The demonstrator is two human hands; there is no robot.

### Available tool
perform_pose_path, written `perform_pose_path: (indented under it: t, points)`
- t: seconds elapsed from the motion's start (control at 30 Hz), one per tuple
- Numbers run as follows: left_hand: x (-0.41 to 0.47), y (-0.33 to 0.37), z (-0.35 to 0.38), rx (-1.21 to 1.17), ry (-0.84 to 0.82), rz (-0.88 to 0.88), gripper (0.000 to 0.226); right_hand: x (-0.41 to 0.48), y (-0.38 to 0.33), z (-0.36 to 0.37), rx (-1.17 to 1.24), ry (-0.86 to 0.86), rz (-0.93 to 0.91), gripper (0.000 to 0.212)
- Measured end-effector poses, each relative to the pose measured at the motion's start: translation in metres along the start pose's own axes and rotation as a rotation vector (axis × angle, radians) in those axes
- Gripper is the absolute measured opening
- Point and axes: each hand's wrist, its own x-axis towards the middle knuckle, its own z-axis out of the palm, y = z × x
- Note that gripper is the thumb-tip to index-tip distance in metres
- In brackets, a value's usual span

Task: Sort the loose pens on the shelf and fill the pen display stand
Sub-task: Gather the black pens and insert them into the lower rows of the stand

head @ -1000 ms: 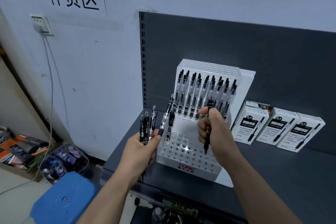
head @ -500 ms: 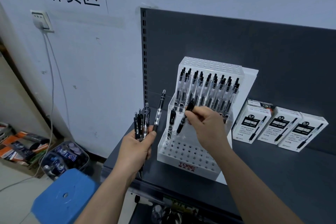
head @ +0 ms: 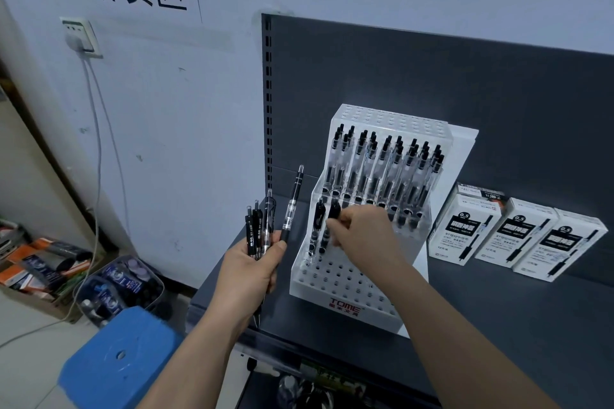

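Head view: right hand (head: 362, 232) pinches a black pen (head: 333, 209) at the middle tier of the pen display stand (head: 315, 295).

The pen stands nearly upright, its cap between curled thumb and fingertips, just beside another black pen (head: 319, 216) already in that tier at its nine o'clock; whether its tip sits in a hole I cannot tell. The stand's upper tier holds a full row of clear pens (head: 382, 169), and the stand rests on the dark shelf (head: 498, 325). At the stand's nine o'clock the left hand (head: 249, 269) grips a bundle of loose pens (head: 262, 229), fanned upward. At three o'clock three white pen boxes (head: 518, 236) lean against the back panel. A blue stool (head: 123, 359) sits at seven o'clock.
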Motion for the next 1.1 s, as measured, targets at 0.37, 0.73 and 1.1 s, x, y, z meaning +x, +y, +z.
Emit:
perform_pose_path:
  t: [0.37,0.73,1.1]
  points:
    - [-0.002,0.005,0.001,0.008,-0.048,-0.026,0.012,0.0,0.002,-0.002,-0.065,-0.157,0.092,0.039]
    - [-0.015,0.01,0.016,0.221,-0.392,0.012,0.004,-0.016,-0.001,-0.047,0.847,-0.097,0.145,0.014]
    - [-0.01,0.012,0.018,0.107,-0.158,-0.011,0.021,-0.022,0.012,-0.046,0.732,0.226,0.112,0.005]
